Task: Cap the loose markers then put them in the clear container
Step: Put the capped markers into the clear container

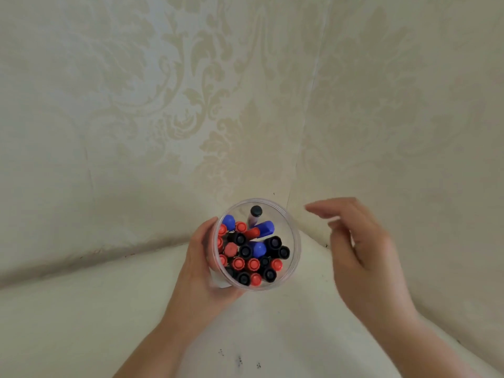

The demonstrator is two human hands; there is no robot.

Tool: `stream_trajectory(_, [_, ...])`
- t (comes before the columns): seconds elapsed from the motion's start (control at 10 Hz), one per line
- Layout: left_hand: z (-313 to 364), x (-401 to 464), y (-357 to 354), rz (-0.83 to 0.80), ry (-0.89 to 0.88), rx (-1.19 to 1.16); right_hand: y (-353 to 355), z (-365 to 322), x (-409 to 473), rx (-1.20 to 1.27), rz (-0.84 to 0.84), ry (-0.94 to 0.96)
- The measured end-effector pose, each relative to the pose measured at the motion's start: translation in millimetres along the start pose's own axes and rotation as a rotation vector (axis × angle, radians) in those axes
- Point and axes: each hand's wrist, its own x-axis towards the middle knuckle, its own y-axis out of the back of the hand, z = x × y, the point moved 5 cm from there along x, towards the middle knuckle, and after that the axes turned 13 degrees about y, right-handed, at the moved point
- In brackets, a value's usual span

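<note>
Clear container, likely light and slippery, sits centre frame gripped around its side by left hand; right hand hovers open, holding nothing.

One clear container; roughly twenty capped markers; two hands.

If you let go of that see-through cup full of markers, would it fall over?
Probably not by itself, but a bump might tip it. The cup looks tall and narrow and is packed with markers, so it is likely top-heavy. Its clear wall looks smooth, perhaps slippery; the left hand wraps around it. One blue marker lies tilted on top and could slide out.
</note>
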Motion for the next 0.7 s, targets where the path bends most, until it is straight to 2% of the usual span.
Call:
stream_trajectory(0.1, [3,-5,-2,-0.018,-0.020,0.042,-28,32,-33,0.197,-0.319,-0.264])
stream_trajectory(0.2, [7,-3,-9,-0.107,-0.019,0.058,-61,38,-71,0.379,-0.471,-0.352])
stream_trajectory(0.3, [16,-9,-8,-0.168,-0.026,0.044,-67,35,-76,0.472,-0.385,-0.451])
stream_trajectory(0.4, [21,-12,-5,-0.243,-0.011,-0.010,-65,32,-75,0.432,-0.254,-0.396])
stream_trajectory(0.6, [21,-15,-5,-0.410,0.072,-0.065,-68,31,-73,0.435,-0.254,-0.401])
stream_trajectory(0.7, [18,-16,-5,-0.392,0.100,-0.094,-69,31,-74,0.469,-0.215,-0.426])
